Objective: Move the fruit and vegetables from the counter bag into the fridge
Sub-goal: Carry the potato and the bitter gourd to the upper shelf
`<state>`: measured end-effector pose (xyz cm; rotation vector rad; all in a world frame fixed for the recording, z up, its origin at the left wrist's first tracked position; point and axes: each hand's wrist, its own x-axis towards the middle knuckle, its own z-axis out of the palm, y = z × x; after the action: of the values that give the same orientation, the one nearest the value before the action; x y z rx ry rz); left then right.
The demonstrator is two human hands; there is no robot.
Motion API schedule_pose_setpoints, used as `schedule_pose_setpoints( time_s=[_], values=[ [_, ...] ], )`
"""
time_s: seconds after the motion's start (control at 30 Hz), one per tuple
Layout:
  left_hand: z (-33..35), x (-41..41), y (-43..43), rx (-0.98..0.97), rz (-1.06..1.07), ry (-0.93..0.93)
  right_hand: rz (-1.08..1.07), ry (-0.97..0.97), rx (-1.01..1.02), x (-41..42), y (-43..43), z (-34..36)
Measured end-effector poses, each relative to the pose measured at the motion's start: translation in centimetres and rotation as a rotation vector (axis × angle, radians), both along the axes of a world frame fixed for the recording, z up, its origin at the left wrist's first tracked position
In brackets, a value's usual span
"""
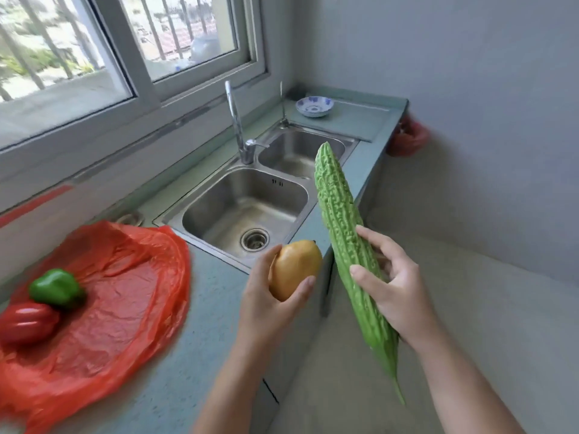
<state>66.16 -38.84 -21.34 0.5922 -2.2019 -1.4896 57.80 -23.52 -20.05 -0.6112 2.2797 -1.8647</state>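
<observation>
My left hand (pixel 266 303) grips a yellow mango (pixel 293 269) over the counter's front edge, just right of the sink. A long bumpy green bitter gourd (pixel 343 227) is held around its lower half by my right hand (pixel 396 285); it tilts with its tip toward the sink and its stem end down over the floor. The red plastic bag (pixel 125 283) lies flattened on the counter at the left. On it rest a green bell pepper (pixel 56 288) and a red bell pepper (pixel 26 322), side by side. No fridge is in view.
A steel double sink (pixel 232 211) with a tall tap (pixel 238 126) sits in the blue-green counter (pixel 194 355) under a window. A blue-and-white bowl (pixel 314 106) stands at the counter's far end. A red bag (pixel 407 140) hangs beyond it. Pale floor lies to the right.
</observation>
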Motion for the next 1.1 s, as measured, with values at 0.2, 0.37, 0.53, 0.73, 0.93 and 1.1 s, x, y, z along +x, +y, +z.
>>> schedule_pose_setpoints(
  time_s=[0.2, 0.37, 0.53, 0.73, 0.93, 1.1],
  values=[
    [1.6, -6.3, 7.3, -0.020, -0.191, 0.049, -0.167, 0.038, -0.040, -3.0, 8.5, 1.2],
    [2.9, -12.7, 16.9, -0.056, -0.383, 0.084, -0.336, 0.056, -0.040, -6.2, 18.7, 2.1],
    [4.1, -18.8, 28.6, -0.060, -0.551, 0.127, -0.519, 0.091, -0.055, -9.3, 30.6, 3.0],
    [4.5, -23.8, 42.3, -0.054, -0.758, 0.168, -0.731, 0.116, -0.008, -10.2, 43.8, 3.8],
    [4.1, -25.5, 54.1, -0.017, -1.022, 0.148, -0.969, 0.069, -0.045, -7.4, 54.3, 3.1],
    [3.4, -26.3, 61.7, 0.041, -1.208, 0.136, -1.155, 0.034, -0.073, -5.6, 60.1, 2.3]
  ],
)
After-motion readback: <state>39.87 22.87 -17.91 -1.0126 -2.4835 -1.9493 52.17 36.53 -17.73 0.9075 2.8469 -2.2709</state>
